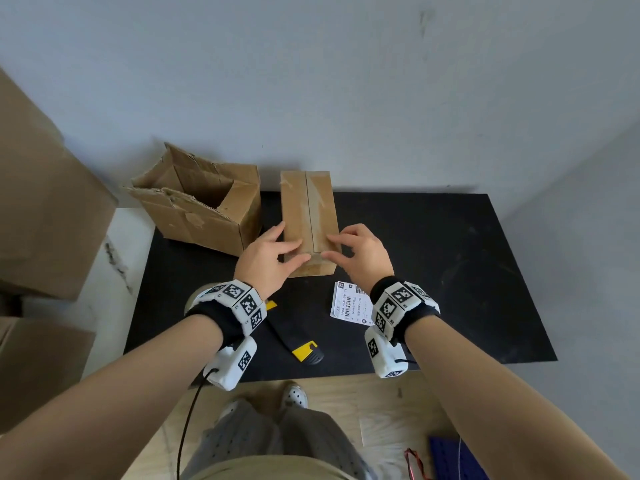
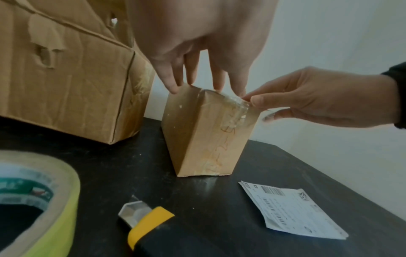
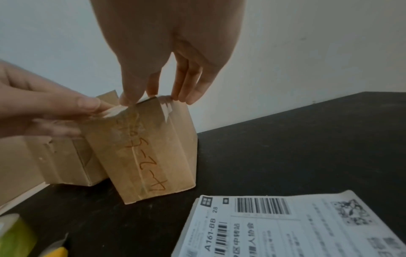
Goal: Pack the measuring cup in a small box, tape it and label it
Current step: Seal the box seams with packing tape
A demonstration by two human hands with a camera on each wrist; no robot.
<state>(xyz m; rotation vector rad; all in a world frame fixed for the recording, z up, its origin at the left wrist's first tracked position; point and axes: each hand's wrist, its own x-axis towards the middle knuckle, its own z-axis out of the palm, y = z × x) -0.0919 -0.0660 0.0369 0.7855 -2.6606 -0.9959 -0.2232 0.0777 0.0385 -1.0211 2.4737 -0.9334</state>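
Note:
A small brown box point(image 1: 308, 209) stands closed on the black table point(image 1: 450, 271), with clear tape along its top seam and orange writing on its near face point(image 3: 153, 156). My left hand point(image 1: 291, 251) presses straight fingers point(image 2: 173, 87) on the box's near top edge. My right hand point(image 1: 332, 247) is at the same edge, where thumb and forefinger point(image 2: 250, 100) pinch the crinkled end of the tape point(image 2: 232, 107). No measuring cup is visible.
A stack of shipping labels point(image 1: 349, 304) lies just before the box, under my right wrist. A yellow-black utility knife point(image 1: 304, 351) and a tape roll point(image 2: 54, 191) lie near the front edge. An open, torn carton point(image 1: 197, 209) stands left of the box. Big cartons point(image 1: 41, 209) are stacked at far left.

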